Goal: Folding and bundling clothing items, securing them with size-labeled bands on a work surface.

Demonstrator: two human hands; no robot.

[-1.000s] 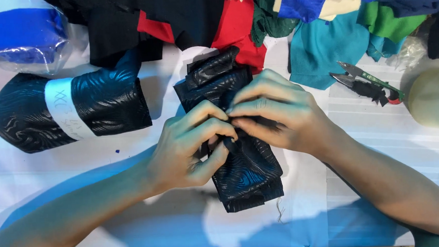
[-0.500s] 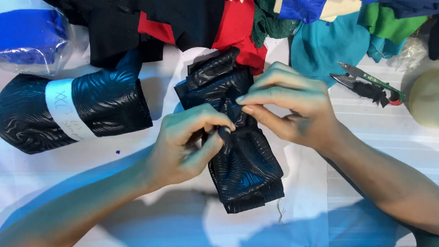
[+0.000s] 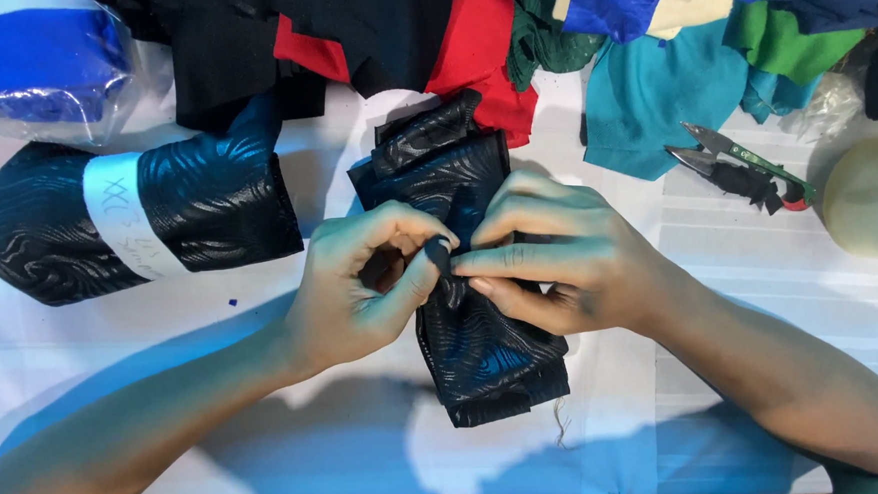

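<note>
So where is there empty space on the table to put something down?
The white table is bare between the snips and the right hand, and also under the black fabric roll, left of the left hand. The top edge is crowded with coloured fabric scraps, and a tape roll fills the right edge.
</note>
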